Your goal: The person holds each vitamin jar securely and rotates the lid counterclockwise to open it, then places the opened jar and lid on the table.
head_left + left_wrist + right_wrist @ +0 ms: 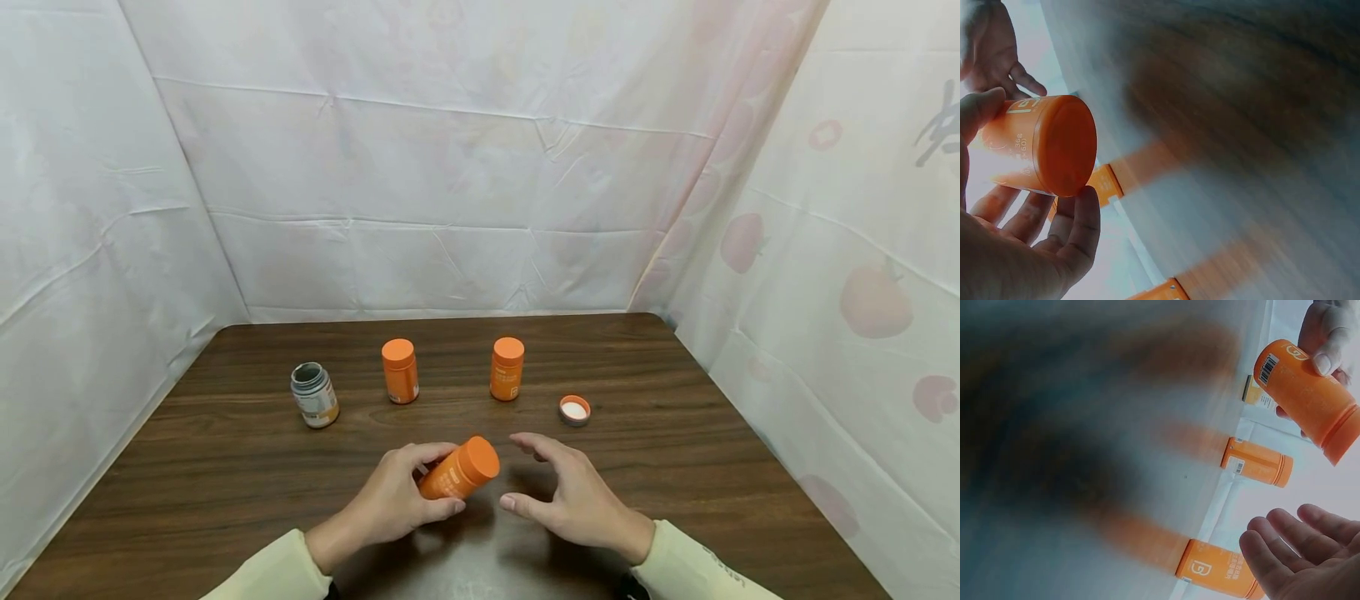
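Note:
My left hand [392,498] grips an orange pill bottle [459,469] between thumb and fingers, tilted with its orange cap up and to the right. In the left wrist view the bottle's smooth base end [1067,147] faces the camera, with the fingertips at its lower edge. The right wrist view shows the same bottle [1307,394] held above the table, a barcode near its base. To the right of the cap, my right hand [577,500] hovers with fingers apart and nothing in it. Its relaxed fingers [1310,534] also appear in the right wrist view.
Two capped orange bottles stand upright farther back, one left [401,372] and one right [507,369]. A grey uncapped bottle [315,396] stands at the left. An upturned cap [574,410] with a white liner lies at the right. Pale curtains [450,192] surround the wooden table [187,475].

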Available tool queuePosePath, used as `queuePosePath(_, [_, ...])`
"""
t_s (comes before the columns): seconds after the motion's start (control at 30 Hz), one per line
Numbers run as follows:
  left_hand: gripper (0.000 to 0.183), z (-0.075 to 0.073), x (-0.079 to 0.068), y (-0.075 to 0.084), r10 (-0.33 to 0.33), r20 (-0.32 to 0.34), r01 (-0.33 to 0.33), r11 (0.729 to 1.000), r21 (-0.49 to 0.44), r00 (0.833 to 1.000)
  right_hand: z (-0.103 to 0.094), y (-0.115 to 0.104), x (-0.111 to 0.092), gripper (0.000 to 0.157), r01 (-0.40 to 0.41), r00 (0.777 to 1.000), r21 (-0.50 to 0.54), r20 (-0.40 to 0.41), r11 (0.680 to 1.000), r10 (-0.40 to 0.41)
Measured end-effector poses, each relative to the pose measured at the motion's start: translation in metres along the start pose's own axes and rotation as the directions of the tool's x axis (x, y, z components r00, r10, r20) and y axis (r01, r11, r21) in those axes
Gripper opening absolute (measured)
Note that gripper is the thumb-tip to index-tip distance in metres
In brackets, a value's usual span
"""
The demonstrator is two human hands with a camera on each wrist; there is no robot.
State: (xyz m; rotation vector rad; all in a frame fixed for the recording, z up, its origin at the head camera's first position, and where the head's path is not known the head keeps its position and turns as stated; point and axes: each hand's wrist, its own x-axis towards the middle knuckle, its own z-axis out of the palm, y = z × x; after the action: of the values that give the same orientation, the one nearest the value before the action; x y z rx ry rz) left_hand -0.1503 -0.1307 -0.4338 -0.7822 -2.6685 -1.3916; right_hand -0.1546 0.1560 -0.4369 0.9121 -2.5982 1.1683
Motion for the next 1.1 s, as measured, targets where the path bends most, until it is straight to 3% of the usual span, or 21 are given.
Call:
queuePosePath(0.3, [0.053,0.005,0.0,0.003,0.001,-0.011,0.0,1.0,0.031,1.0,0.002,-0.001,0.002,0.065,0.034,0.999,0.025,-0.01,0.999,-0.033])
queuePosePath(0.7, [0.053,0.009,0.0,0.006,-0.007,0.033,0.006,0.999,0.041,0.999,0.006,-0.003,0.007,0.058,0.117,0.993,0.103,-0.03,0.988,-0.115])
queuePosePath(1.1, [0.051,0.011,0.002,0.006,-0.023,0.056,0.02,0.998,0.054,0.998,0.009,-0.007,0.008,0.055,0.092,0.996,0.162,-0.012,0.983,-0.091])
